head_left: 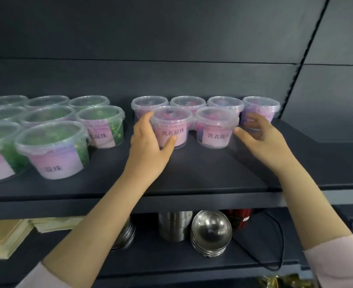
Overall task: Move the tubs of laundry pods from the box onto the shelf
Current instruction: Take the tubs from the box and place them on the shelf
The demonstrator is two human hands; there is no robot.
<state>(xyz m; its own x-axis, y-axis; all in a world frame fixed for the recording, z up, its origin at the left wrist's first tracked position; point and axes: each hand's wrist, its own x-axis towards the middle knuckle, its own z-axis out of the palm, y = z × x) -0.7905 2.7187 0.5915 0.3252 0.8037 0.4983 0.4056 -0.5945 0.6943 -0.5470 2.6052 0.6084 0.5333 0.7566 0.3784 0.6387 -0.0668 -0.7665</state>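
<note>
Placement step: our left hand [148,142] is clamped round the front-left pink tub [172,126], upright on the shelf [202,171]. Right hand [262,140], spread & holding nothing, hovers just beside the front-right pink tub [215,127]. Next, we reckon: release w/o nudging neighbours, fetch more from box (not in view).

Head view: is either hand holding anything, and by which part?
The left hand grips the front-left pink tub by its side wall, thumb on the label. The right hand, open beside the next tub, holds nothing.
</note>
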